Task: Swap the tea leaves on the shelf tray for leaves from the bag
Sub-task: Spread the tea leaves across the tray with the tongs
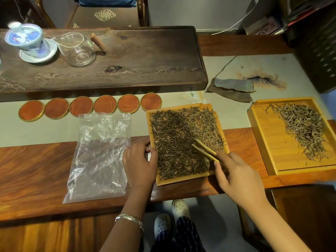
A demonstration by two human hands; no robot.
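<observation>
A square bamboo tray (181, 180) at the table's front edge is covered with dark tea leaves (178, 139). My left hand (139, 164) grips its left rim. My right hand (234, 177) holds bamboo tongs (203, 149) whose tips rest in the leaves near the tray's right side. A clear plastic bag (100, 155) lies flat and looks empty, just left of the tray. A second bamboo tray (269, 142) at the right holds a strip of paler tea leaves (303, 128).
Several round wooden coasters (91, 107) line up behind the bag. A dark tea board (145, 57) at the back carries a blue-and-white gaiwan (29, 40) and a glass pitcher (80, 51). A folded grey cloth (232, 88) lies behind the trays. My feet show below the table.
</observation>
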